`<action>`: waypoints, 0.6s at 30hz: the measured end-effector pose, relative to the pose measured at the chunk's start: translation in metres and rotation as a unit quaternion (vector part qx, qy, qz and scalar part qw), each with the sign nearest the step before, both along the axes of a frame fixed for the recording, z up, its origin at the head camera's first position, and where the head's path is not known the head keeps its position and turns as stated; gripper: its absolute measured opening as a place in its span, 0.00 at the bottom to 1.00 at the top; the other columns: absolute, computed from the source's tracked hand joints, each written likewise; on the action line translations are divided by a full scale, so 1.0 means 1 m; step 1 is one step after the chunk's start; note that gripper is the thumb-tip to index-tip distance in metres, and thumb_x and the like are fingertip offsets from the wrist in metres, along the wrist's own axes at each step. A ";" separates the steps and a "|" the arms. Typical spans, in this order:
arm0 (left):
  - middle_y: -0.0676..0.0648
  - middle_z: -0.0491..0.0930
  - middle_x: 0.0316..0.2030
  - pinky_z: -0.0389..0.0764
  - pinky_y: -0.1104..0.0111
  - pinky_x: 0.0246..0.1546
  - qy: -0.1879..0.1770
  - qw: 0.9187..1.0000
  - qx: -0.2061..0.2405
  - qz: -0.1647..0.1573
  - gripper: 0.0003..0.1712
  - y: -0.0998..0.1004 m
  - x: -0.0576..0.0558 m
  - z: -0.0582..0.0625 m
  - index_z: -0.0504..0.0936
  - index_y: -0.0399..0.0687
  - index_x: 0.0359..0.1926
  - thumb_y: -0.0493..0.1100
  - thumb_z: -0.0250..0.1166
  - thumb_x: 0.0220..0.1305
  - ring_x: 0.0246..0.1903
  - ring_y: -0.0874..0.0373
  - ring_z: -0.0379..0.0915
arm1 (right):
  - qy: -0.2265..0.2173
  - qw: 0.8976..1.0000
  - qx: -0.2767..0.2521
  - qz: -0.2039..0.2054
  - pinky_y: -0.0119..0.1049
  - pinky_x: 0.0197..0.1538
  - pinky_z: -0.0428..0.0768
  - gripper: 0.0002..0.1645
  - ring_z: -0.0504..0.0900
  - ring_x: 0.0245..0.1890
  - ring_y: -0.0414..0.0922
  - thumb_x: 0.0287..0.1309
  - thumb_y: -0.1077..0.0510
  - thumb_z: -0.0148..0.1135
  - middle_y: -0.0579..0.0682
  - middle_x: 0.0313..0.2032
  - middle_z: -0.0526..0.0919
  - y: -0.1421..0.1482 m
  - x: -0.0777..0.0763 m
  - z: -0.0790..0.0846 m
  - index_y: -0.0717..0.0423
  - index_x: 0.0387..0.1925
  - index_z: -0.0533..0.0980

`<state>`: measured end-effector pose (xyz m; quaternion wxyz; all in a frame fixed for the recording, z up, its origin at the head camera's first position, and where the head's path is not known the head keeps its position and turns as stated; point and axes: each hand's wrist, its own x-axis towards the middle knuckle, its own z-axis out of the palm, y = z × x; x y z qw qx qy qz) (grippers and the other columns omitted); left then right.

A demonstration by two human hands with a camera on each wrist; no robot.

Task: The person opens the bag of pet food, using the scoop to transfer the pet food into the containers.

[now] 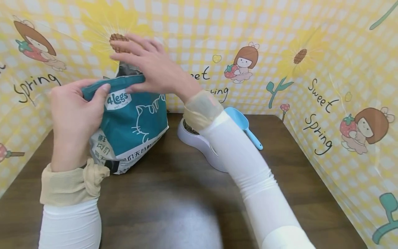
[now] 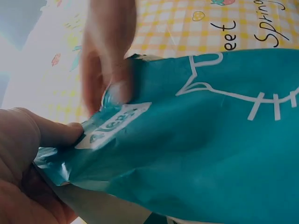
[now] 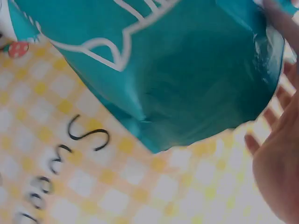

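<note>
A teal pet food bag [image 1: 127, 128] with a white "4Legs" label and a cat outline stands at the left of the table, its top edge folded over. My left hand [image 1: 76, 116] grips the left end of that fold, thumb in front. At the right end, my right hand [image 1: 158, 69] has its fingers stretched straight above the bag, while its thumb touches the front below the fold. In the left wrist view the right hand [image 2: 110, 46] is blurred. Dark lining shows at the bag's mouth; its contents are hidden.
Right of the bag sits a pale lavender pet bowl [image 1: 189, 136] with brown kibble [image 1: 189, 128] in it, partly covered by my right forearm. A light blue scoop [image 1: 240, 119] lies behind the bowl. Yellow checked cloth [image 1: 192, 34] walls the dark wooden table [image 1: 295, 193].
</note>
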<state>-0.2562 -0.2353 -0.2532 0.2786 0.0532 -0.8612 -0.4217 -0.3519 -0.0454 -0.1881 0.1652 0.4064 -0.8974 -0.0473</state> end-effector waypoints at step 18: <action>0.77 0.80 0.17 0.60 0.81 0.17 0.073 0.997 -0.031 0.002 0.19 -0.005 0.009 0.003 0.95 0.45 0.49 0.54 0.74 0.71 0.16 0.88 0.62 | -0.164 0.975 0.073 0.128 0.27 0.41 0.67 0.16 0.73 0.29 0.30 0.67 0.41 0.74 0.31 0.24 0.76 -0.042 -0.018 0.033 0.39 0.25 0.82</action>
